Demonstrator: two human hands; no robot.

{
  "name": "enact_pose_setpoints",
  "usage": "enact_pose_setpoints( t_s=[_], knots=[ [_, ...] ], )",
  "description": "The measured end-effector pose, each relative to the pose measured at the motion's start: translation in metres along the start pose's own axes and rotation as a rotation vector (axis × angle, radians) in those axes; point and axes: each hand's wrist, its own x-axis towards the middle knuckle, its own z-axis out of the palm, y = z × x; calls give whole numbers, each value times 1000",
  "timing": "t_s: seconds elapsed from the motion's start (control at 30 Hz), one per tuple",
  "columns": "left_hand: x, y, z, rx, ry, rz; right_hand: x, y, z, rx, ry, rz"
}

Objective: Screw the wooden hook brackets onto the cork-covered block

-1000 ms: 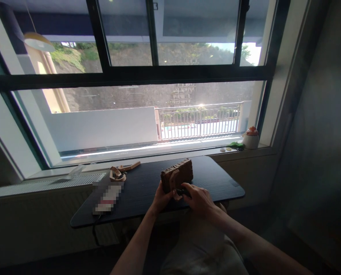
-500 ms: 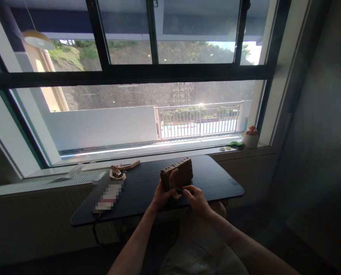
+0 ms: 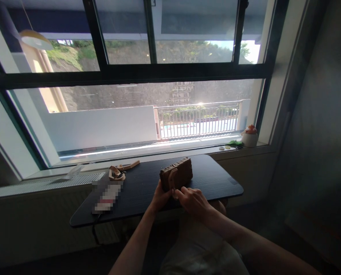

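Observation:
A brown wooden box-like model [image 3: 178, 175] stands on the dark tabletop [image 3: 213, 183] near its front edge. My left hand [image 3: 159, 199] grips the model's near left end, fingers wrapped round it. Against the near face of the model, my right hand [image 3: 192, 199] has its fingers pinched together on a small part; what they pinch is too small to make out.
Loose wooden pieces [image 3: 119, 172] lie at the table's back left, beside a blurred flat item [image 3: 106, 198]. A white and orange jar [image 3: 249, 136] and small green bits sit on the window sill to the right. A large window fills the wall ahead.
My right hand has shifted left and closed in against the model's near face. The left hand and model have stayed in place.

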Motion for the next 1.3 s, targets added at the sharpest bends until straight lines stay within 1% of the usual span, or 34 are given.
enact_pose_setpoints(
  t_s=[0.07, 0.13, 0.2, 0.27, 0.33, 0.4, 0.43, 0.5, 0.6, 0.7, 0.8, 0.87, 0.93, 0.97, 1.07, 1.13, 1.2, 1.23, 1.3],
  knots=[
    [1, -2, -1, 20, 9, -6, 0, 1, 4, 4, 8, -20],
    [2, -5, -2, 17, 9, -8, -2, 3, 12, 101, 43, 20],
    [3, -7, -2, 1, -5, 0, -3, 7, 24, 284, 120, 129],
    [3, -9, -3, -17, -17, 9, -3, 10, 38, 519, 213, 295],
    [3, -11, -3, -34, -20, 11, 0, 12, 50, 757, 278, 446],
    [4, -12, -2, -61, -19, 11, 3, 14, 55, 897, 305, 516],
    [4, -12, -1, -73, -16, 9, 5, 15, 54, 913, 292, 522],
    [3, -13, 0, -89, -8, 6, 5, 17, 47, 831, 218, 494],
    [2, -11, 1, -90, -1, 5, 1, 18, 27, 546, 99, 398],
    [1, -9, 1, -73, -5, 1, -4, 14, 10, 286, 55, 232],
    [1, -8, 0, -54, 3, 2, -6, 8, 6, 104, 17, 94],
    [2, -8, -1, -60, 9, 10, -6, 5, 10, 69, 10, 54],
    [2, -8, -1, -58, 7, 12, -7, 4, 18, 126, 39, 63],
    [2, -8, -1, -54, 3, 13, -7, 4, 24, 190, 72, 93],
    [3, -10, -2, -56, -10, 15, -8, 7, 41, 496, 197, 277],
    [3, -13, -2, -74, -12, 23, -6, 11, 50, 719, 240, 411],
    [4, -17, -2, -89, -10, 27, -3, 15, 54, 851, 235, 489],
    [5, -19, -2, -96, -8, 28, -2, 16, 53, 867, 219, 505],
    [6, -21, 0, -112, -3, 22, 1, 19, 48, 807, 166, 505]
  ],
)
